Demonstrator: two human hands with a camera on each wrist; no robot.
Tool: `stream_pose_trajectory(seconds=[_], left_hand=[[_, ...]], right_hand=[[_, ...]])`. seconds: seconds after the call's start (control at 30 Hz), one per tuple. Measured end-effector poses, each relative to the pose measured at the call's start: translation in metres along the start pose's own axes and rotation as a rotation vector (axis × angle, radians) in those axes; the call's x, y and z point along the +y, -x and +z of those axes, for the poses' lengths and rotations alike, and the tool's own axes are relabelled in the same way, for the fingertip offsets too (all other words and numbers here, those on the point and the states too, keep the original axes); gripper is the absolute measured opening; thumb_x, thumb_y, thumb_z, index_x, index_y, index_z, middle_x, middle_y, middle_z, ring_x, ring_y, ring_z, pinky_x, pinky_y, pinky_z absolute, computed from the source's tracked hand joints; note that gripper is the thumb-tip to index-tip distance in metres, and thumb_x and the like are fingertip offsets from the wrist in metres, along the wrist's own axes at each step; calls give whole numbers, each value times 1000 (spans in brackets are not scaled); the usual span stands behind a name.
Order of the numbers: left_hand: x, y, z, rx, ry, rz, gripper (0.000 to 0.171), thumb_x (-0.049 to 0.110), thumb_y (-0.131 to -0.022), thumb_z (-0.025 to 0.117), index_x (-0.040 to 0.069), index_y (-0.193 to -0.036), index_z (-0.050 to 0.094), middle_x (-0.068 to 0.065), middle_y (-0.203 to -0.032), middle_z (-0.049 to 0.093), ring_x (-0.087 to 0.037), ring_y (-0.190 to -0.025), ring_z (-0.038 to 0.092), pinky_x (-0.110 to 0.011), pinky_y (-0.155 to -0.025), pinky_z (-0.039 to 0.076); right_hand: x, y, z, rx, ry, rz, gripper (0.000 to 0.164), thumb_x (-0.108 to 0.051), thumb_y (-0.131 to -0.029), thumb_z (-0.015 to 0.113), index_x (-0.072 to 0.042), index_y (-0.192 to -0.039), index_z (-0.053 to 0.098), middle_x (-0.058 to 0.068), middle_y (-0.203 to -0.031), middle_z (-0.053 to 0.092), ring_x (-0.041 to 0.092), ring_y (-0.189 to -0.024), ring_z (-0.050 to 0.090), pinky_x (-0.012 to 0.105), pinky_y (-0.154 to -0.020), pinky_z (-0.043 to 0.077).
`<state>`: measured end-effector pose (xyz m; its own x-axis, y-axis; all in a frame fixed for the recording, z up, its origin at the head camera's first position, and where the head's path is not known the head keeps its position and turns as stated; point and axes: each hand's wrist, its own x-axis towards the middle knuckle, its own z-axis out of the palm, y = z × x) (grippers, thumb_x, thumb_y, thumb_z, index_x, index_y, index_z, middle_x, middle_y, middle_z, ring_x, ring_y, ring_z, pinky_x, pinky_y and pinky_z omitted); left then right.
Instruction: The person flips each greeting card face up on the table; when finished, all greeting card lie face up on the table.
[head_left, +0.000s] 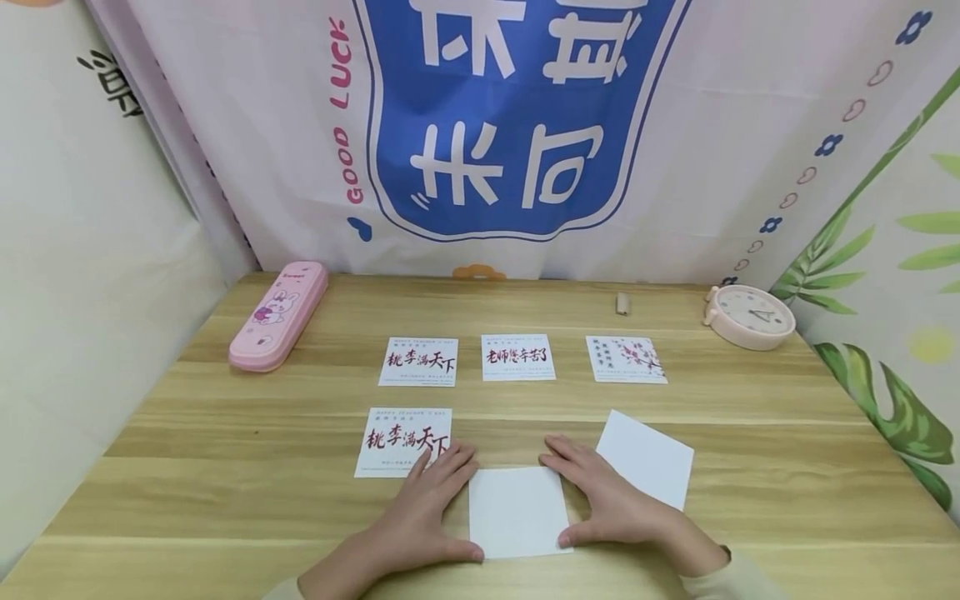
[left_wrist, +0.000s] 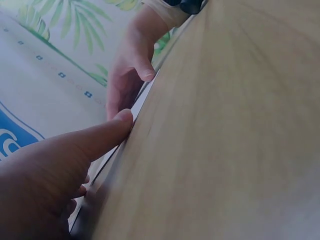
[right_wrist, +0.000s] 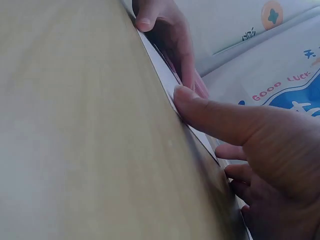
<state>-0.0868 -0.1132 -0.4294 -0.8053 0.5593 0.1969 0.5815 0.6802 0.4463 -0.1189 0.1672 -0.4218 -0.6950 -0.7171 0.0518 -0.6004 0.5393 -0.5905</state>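
Note:
A blank white card (head_left: 519,512) lies on the table near its front, between both hands. To its left, my left hand (head_left: 423,510) has its thumb at the near left corner and its fingers by the far left corner. These fingertips overlap the lower right of a card with red lettering (head_left: 405,442). On the other side, my right hand (head_left: 607,496) has its thumb at the near right corner, fingers reaching past the far right corner. In the left wrist view the thumb (left_wrist: 122,120) rests right at the card's edge. A second blank card (head_left: 647,454) is partly behind the right hand.
Farther back lie a red-lettered card (head_left: 417,362), another lettered card (head_left: 518,357) and a blossom card (head_left: 627,360). A pink pencil case (head_left: 279,317) is at the back left. A small beige block (head_left: 622,304) and a round clock (head_left: 750,317) sit at the back right.

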Motion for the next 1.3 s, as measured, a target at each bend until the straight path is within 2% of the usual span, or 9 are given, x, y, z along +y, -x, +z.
stream_pose_trajectory(seconds=[0.23, 0.47, 0.7, 0.9, 1.07, 1.3], left_hand=[[-1, 0, 1, -2, -17, 5, 98, 67, -61, 57, -1, -128, 38, -9, -137, 27, -23, -126, 19, -45, -100, 6], [-2, -1, 2, 36, -22, 17, 101, 68, -59, 58, -5, -127, 38, -12, -136, 29, -25, -123, 24, -48, -98, 9], [-1, -1, 1, 19, 8, -17, 99, 66, -58, 60, -3, -126, 39, -11, -135, 30, -24, -124, 23, -46, -99, 7], [1, -3, 0, 4, 20, -34, 97, 63, -57, 63, -2, -125, 39, -11, -135, 30, -23, -124, 23, -46, -99, 6], [2, -4, -1, -10, 35, -55, 97, 62, -56, 64, -1, -124, 39, -9, -135, 29, -22, -124, 22, -46, -99, 6], [2, -3, -1, -10, 26, -52, 99, 61, -55, 66, -3, -126, 37, -10, -135, 29, -23, -124, 22, -46, -99, 6]], right_hand=[[2, 3, 3, 33, -18, -24, 83, -49, -66, 66, -6, -130, 37, 11, -140, 19, 31, -126, 13, 53, -95, 14], [1, 2, 3, 41, -22, 9, 83, -50, -64, 67, -6, -128, 37, 9, -140, 20, 27, -127, 13, 50, -97, 15], [2, 2, 4, 80, 11, 9, 85, -52, -60, 69, -5, -123, 37, 14, -138, 22, 27, -125, 17, 47, -96, 20], [1, 2, 4, 84, 9, 49, 82, -52, -58, 70, -6, -118, 39, 16, -138, 20, 28, -125, 16, 45, -97, 19], [-2, 2, 3, 75, -4, 93, 77, -52, -57, 71, -7, -110, 39, 19, -137, 17, 32, -125, 12, 48, -97, 16], [-4, 3, 4, 75, -25, 88, 73, -51, -60, 70, -6, -108, 37, 21, -137, 15, 35, -125, 9, 52, -96, 15]])
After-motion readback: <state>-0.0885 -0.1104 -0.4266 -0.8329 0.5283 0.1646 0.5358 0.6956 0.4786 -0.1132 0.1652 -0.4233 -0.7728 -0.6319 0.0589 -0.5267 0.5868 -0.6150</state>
